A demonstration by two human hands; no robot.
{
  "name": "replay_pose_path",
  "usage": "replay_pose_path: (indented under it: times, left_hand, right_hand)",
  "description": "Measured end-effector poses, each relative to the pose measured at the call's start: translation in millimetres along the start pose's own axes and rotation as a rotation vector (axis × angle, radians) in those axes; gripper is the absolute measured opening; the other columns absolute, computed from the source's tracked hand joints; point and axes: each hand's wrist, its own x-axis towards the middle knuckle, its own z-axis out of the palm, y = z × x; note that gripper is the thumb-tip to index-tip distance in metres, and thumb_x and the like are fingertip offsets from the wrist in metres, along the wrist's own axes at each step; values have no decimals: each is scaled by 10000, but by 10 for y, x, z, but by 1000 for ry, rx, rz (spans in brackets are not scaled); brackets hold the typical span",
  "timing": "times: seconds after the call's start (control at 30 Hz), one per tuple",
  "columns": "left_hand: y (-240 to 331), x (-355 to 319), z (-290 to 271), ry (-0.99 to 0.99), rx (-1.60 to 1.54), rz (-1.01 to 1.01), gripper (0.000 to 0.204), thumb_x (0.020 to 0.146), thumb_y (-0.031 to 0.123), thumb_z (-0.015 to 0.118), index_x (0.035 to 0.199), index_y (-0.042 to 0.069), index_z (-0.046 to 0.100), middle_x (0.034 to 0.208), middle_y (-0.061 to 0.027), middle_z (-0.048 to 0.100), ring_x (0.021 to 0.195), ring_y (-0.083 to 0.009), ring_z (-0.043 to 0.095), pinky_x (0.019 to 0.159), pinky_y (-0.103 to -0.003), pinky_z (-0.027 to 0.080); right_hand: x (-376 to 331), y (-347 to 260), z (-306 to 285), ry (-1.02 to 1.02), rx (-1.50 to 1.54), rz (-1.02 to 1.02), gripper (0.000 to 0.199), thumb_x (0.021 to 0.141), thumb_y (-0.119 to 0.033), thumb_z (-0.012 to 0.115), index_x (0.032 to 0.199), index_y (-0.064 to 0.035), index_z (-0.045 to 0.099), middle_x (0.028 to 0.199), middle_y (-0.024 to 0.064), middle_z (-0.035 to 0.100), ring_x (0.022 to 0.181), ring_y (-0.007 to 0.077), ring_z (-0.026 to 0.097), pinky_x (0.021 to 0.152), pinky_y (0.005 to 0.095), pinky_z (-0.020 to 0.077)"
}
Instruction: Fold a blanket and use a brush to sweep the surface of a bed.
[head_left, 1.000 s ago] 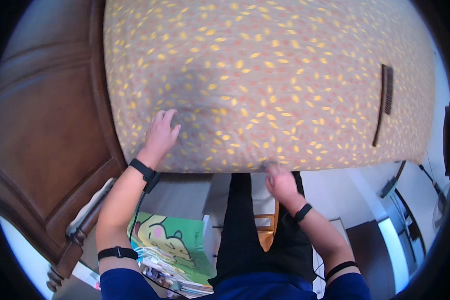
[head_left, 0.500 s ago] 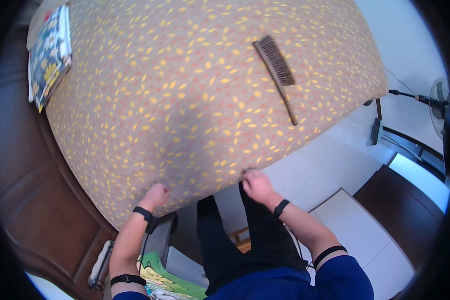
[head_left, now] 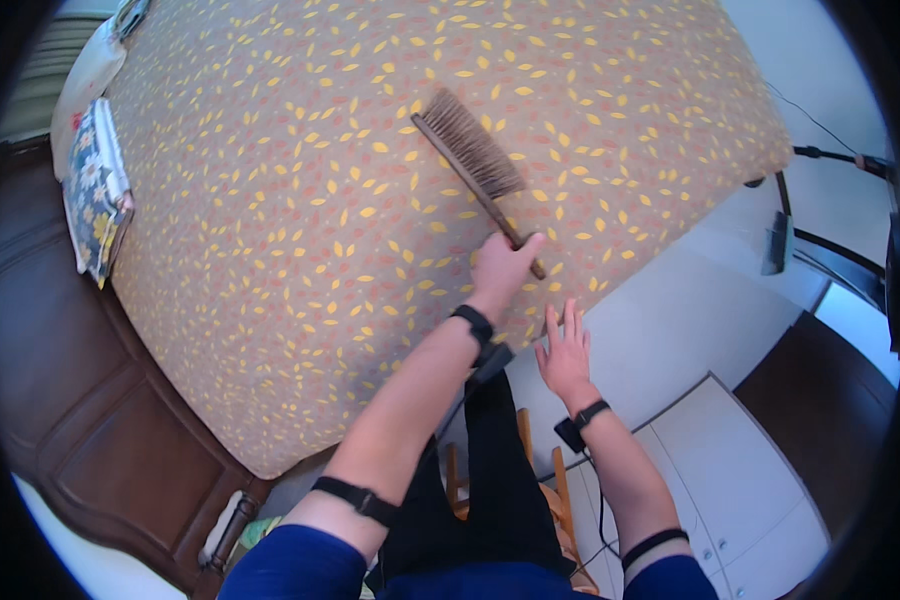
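Observation:
My left hand (head_left: 500, 268) is closed round the lower handle of a bed brush (head_left: 485, 165) with a dark wooden back and long brown bristles. The brush lies slanted over a bed sheet (head_left: 300, 250) patterned with yellow and reddish leaves, its bristle end pointing to the far left. Whether the bristles touch the sheet I cannot tell. By the near edge of the bed, my right hand (head_left: 567, 355) is open, fingers stretched out and nothing in it. It is apart from the brush, just below the handle's end.
A brown padded headboard (head_left: 100, 390) borders the bed on the left, with a flowered pillow (head_left: 95, 200) beside it. On the right stand a white cabinet (head_left: 710, 470) and a fan on a black stand (head_left: 830, 155). A wooden stool (head_left: 562, 490) is close to my legs.
My left hand has reached forward and right and taken hold of the brush handle. The brush has shifted left and nearer. My right hand has moved right and opened.

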Motion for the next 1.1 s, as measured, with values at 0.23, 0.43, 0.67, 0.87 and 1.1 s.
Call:
replay_pose_path:
  times: [0.23, 0.43, 0.67, 0.87, 1.1]
  left_hand:
    - [39, -25, 98, 13, -873, -206, 271, 847, 273, 692, 886, 55, 536, 722, -105, 628, 624, -203, 646, 576, -329, 532]
    - [489, -291, -759, -93, -1165, -14, 253, 970, 320, 567, 874, 104, 476, 609, 1, 479, 424, -95, 463, 387, -237, 357]
    - [-470, -254, -1611, 248, -1064, -133, 306, 974, 378, 540, 836, 146, 397, 605, 40, 404, 417, -62, 399, 366, -235, 322]
    - [-2846, -1756, -2516, 961, -1002, -529, 409, 975, 462, 485, 737, 144, 388, 504, 47, 365, 349, -84, 348, 313, -242, 273]
    - [-3429, -2183, -3021, 1246, -839, -871, 503, 977, 511, 430, 719, 79, 442, 501, -33, 439, 367, -165, 434, 334, -343, 324]
  right_hand:
    - [-196, 299, -17, 54, 272, -75, 422, 854, -137, 585, 1258, -31, 526, 1375, 208, 439, 1281, 382, 403, 1039, 504, 340]
    - [581, -354, -508, 231, 142, -339, 421, 852, -120, 584, 1259, -27, 529, 1374, 210, 439, 1278, 381, 411, 1048, 467, 342]
    - [610, -1137, -86, 89, -117, -495, 632, 839, -218, 627, 1422, -104, 409, 1526, 219, 224, 1404, 435, 204, 1096, 558, 250]
    - [-20, -1131, 252, -124, -327, -451, 767, 799, -261, 656, 1475, -136, 315, 1531, 286, 123, 1381, 517, 173, 1081, 583, 273]
    - [551, -1521, 89, -581, -483, -297, 448, 840, -214, 609, 1250, -64, 512, 1340, 261, 444, 1203, 380, 497, 918, 494, 472]
